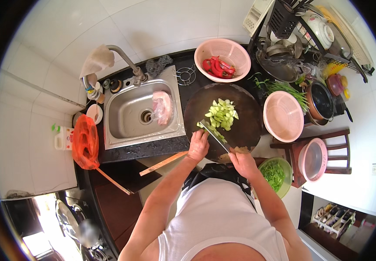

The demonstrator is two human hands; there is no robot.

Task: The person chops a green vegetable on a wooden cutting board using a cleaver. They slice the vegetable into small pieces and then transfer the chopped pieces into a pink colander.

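On a round dark chopping board (196, 101) lies a heap of cut pale-green vegetable pieces (222, 114). My right hand (242, 160) grips the handle end of a kitchen knife (213, 133). Its blade slants up and left across the board, with more cut pieces (219, 134) along its right side. Left of the blade, my left hand (198, 144) rests on the board with curled fingers. Its fingertips are at a bit of green vegetable (199, 124), mostly hidden by the fingers and blade.
Left is a steel sink (119, 107) holding wrapped raw meat (162, 107). Behind the board stands a pink basket (204, 49) of red peppers (219, 67). To the right are another pink basket (282, 114), green stalks (287, 91), a pot (320, 99) and a bowl of greens (272, 174).
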